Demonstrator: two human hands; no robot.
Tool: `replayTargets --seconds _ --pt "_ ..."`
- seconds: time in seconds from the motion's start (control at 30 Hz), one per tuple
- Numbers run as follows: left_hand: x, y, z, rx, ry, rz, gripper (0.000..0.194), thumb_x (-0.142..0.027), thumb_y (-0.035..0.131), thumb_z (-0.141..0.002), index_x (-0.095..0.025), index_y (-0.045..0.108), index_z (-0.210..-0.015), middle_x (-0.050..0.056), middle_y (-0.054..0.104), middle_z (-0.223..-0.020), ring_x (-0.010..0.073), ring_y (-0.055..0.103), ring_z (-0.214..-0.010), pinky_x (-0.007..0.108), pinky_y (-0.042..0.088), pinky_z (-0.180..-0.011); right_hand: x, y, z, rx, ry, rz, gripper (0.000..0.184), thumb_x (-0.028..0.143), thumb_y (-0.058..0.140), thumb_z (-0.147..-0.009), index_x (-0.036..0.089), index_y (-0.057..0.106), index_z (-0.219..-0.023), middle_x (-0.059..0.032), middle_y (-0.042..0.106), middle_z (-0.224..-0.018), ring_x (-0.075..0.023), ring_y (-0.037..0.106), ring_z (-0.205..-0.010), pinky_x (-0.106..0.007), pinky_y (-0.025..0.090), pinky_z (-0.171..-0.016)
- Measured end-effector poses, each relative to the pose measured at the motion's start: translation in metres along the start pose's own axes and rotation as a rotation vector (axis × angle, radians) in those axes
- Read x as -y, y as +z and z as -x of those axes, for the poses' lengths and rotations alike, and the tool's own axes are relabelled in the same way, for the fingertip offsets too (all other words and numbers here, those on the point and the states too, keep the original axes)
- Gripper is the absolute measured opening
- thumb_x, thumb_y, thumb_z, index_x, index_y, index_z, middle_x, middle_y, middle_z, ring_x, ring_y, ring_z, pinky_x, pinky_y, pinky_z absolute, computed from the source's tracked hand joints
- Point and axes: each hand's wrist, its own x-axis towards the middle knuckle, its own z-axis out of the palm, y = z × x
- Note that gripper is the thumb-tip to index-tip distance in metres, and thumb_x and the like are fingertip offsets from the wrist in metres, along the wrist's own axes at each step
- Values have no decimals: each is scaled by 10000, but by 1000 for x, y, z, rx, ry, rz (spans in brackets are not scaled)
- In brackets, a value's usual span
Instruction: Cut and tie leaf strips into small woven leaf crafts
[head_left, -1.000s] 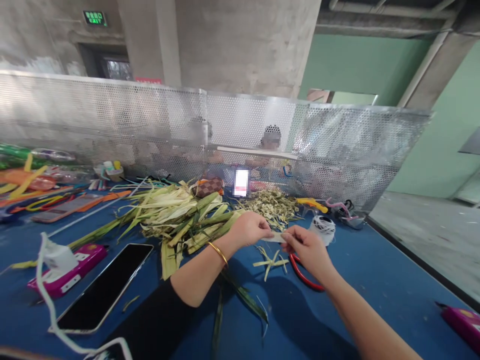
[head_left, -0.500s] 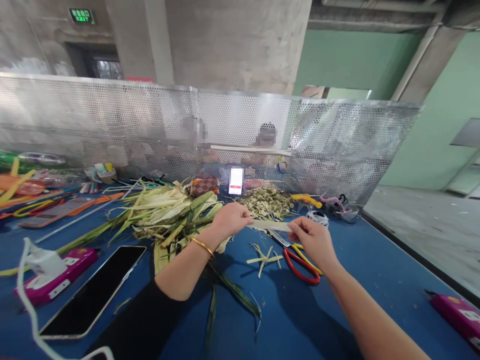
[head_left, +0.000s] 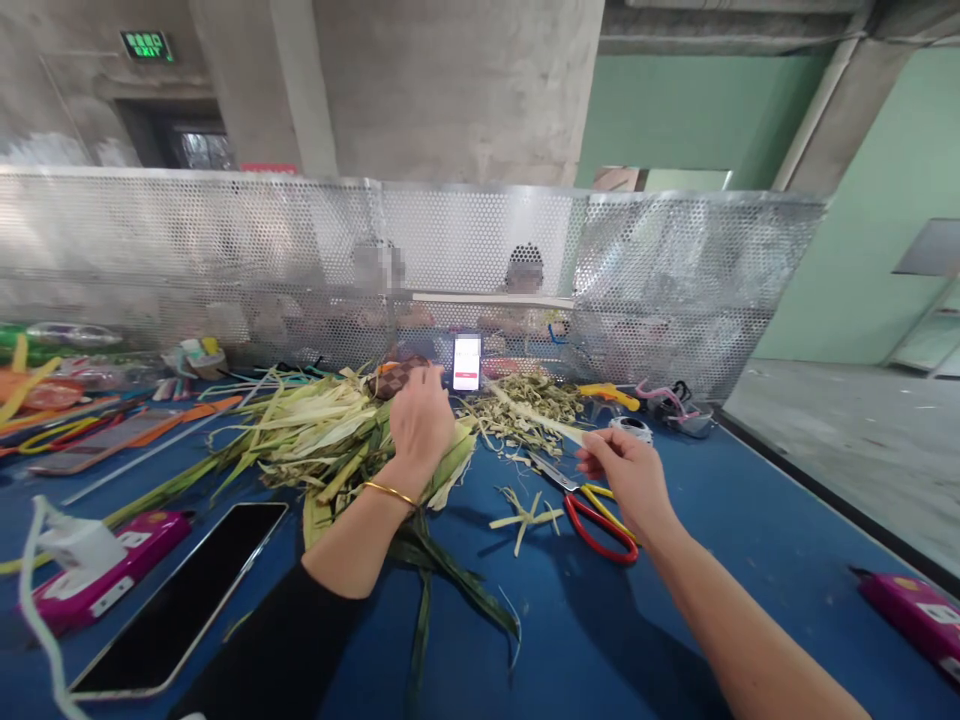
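Observation:
Between the thumb and fingers of my right hand (head_left: 626, 470) one end of a pale corn husk strip (head_left: 536, 415) is pinched. The strip's free end points up and to the left, over a heap of shredded husk (head_left: 525, 405). My left hand (head_left: 422, 420) is over the pile of corn husks (head_left: 315, 430), back of the hand up and fingers reaching forward, holding nothing that I can see; its fingertips are partly hidden. Scissors with red and yellow handles (head_left: 600, 530) lie just below my right hand. A small star-shaped piece of crossed husk strips (head_left: 525, 520) rests to their left.
A perforated metal screen (head_left: 480, 230) stands behind the table, with people beyond it. A lit phone (head_left: 466, 362) leans there, near a checkered pouch (head_left: 394, 380). A dark phone (head_left: 187, 600) and a purple power strip (head_left: 112, 570) lie left, another purple power strip (head_left: 915, 615) right.
My left hand has let go of the husk strip and moved left over the husk pile. The strip now hangs from my right hand alone, its free end raised.

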Motion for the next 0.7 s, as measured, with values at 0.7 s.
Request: replayTargets --seconds 0.7 --pt "-38 22 69 487 -476 794 176 -310 690 -672 -156 624 -619 -13 592 -568 109 535 -566 220 409 -547 -2 34 41 383 115 -123 366 537 702 -644 181 630 -693 -48 696 -638 -193 645 -595 -320 521 -611"
